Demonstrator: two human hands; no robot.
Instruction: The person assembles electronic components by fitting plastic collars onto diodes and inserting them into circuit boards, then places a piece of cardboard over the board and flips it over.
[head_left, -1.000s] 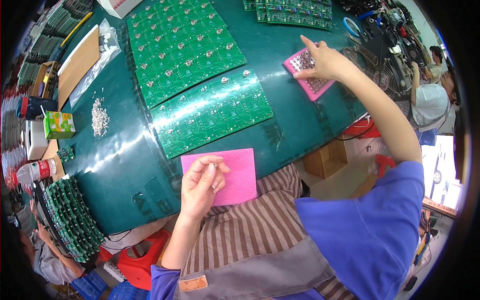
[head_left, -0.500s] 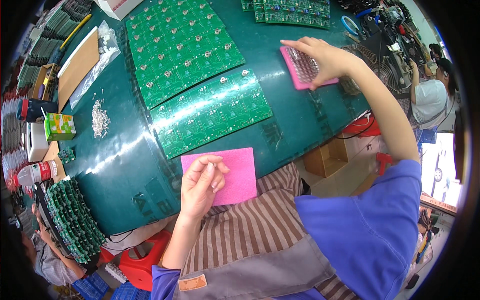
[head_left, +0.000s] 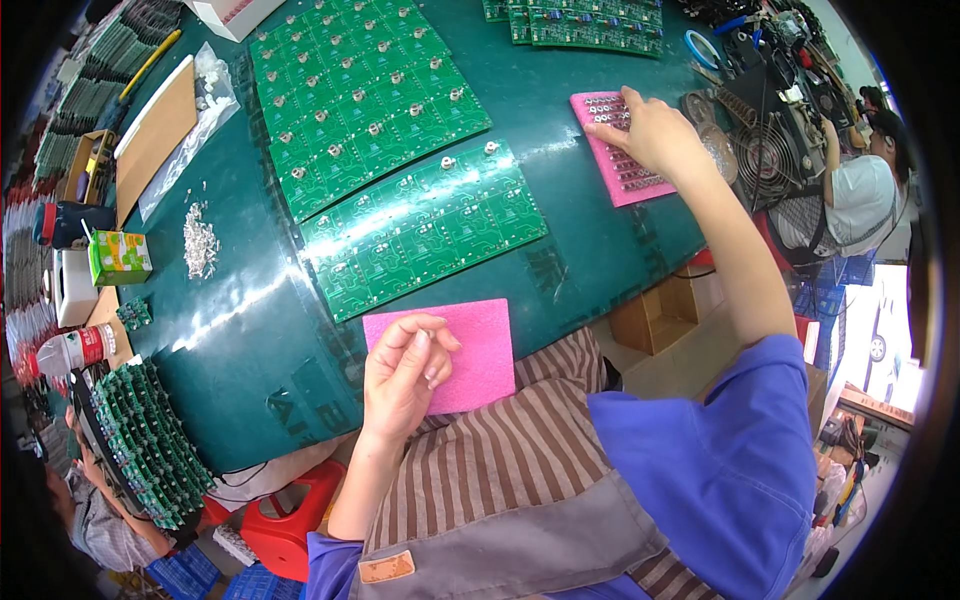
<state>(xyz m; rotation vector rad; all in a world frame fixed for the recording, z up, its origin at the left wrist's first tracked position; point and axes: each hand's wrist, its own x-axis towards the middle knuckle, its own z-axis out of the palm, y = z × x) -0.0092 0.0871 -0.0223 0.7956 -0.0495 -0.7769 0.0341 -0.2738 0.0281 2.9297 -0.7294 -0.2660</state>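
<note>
Over a plain pink foam sheet at the table's near edge, my left hand is curled with thumb and fingertips together. Whatever it may pinch is too small or hidden to make out. At the right, my right hand reaches over a pink foam pad set with rows of small metal parts. Its thumb and forefinger are apart above the pad, its other fingers partly hidden. Between the hands lies a green circuit board panel, with metal parts along its far edge. A larger green panel behind it carries several similar parts.
Small white pieces lie heaped at the left, near a juice carton and a bottle. Stacked circuit boards sit at the far edge. A fan stands at right. Other people work at both sides.
My right hand has drawn back a little to the right, its fingers lifted from their grip round the pad. The pad has shifted slightly right, and its rows show more plainly. My left hand stays put.
</note>
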